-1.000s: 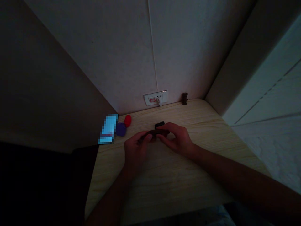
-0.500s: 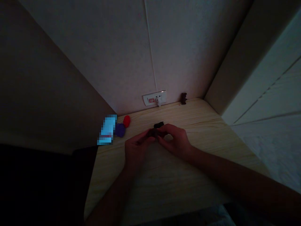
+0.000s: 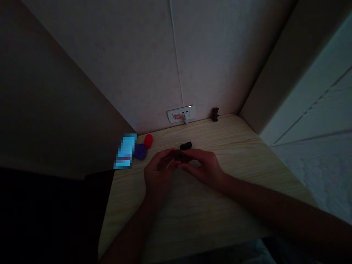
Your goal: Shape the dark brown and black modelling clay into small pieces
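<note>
Both the left hand (image 3: 156, 178) and right hand (image 3: 207, 167) pinch a dark brown piece (image 3: 182, 156) between them over the wooden tabletop (image 3: 198, 220). It now looks shorter than a moment ago, apparently more compacted, dull and partly hidden. Just beyond the grip lies a black piece (image 3: 186, 146); left of it, purple (image 3: 140, 151) and red (image 3: 148, 141) lumps.

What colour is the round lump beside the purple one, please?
The round lump is bright red, seen in the head view.

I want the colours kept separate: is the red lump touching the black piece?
Apart: the head view shows bare tabletop between the red lump and the black piece.
</note>
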Tool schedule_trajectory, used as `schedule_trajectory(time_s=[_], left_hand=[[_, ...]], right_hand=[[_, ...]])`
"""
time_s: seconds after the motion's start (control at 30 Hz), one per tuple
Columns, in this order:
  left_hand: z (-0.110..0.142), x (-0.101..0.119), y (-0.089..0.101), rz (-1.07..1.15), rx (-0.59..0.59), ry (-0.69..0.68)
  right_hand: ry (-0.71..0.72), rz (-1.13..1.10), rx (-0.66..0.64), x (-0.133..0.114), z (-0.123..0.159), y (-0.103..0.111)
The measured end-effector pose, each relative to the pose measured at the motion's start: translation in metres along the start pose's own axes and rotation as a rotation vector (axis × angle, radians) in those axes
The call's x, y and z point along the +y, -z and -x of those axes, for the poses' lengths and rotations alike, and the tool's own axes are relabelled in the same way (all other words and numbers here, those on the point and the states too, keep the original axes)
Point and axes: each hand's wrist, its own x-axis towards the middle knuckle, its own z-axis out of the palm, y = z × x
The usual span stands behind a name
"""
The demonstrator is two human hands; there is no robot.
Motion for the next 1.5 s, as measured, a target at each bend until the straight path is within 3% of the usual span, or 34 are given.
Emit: schedule_trajectory(time_s=[0.13, 0.3, 0.4, 0.63, 0.83, 0.93, 1.1, 1.27, 1.37, 1.5], left_hand=[[-0.001, 0.001, -0.001, -0.010, -0.067, 0.026], [-0.003, 0.001, 0.001, 0.000, -0.100, 0.066], [-0.005, -0.003, 0.002, 0.039, -0.119, 0.106], [-0.002, -0.005, -0.002, 0.340, -0.124, 0.292], [-0.002, -0.003, -0.003, 0.341, -0.026, 0.287], [-0.001, -0.005, -0.005, 0.330, -0.048, 0.280], [-0.001, -0.005, -0.003, 0.177, -0.009, 0.257], [0.001, 0.006, -0.006, -0.117, -0.018, 0.120], [0.002, 0.010, -0.009, -0.128, -0.056, 0.078], [0.001, 0.005, -0.009, -0.024, -0.109, 0.105]], right_hand=[[-0.087, -0.140, -0.030, 0.004, -0.001, 0.000], [-0.327, -0.418, -0.098, 0.004, -0.005, -0.001], [-0.403, -0.491, -0.133, 0.001, -0.007, -0.002], [-0.406, -0.490, -0.069, 0.002, -0.008, -0.003], [-0.369, -0.481, -0.024, 0.006, -0.009, -0.001], [-0.369, -0.497, 0.019, 0.007, -0.009, -0.002], [-0.377, -0.438, -0.011, 0.005, -0.009, 0.000], [-0.295, -0.257, -0.038, 0.003, -0.007, 0.003], [-0.364, -0.352, -0.034, 0.003, -0.007, 0.002], [-0.493, -0.656, -0.044, 0.005, -0.011, -0.001]])
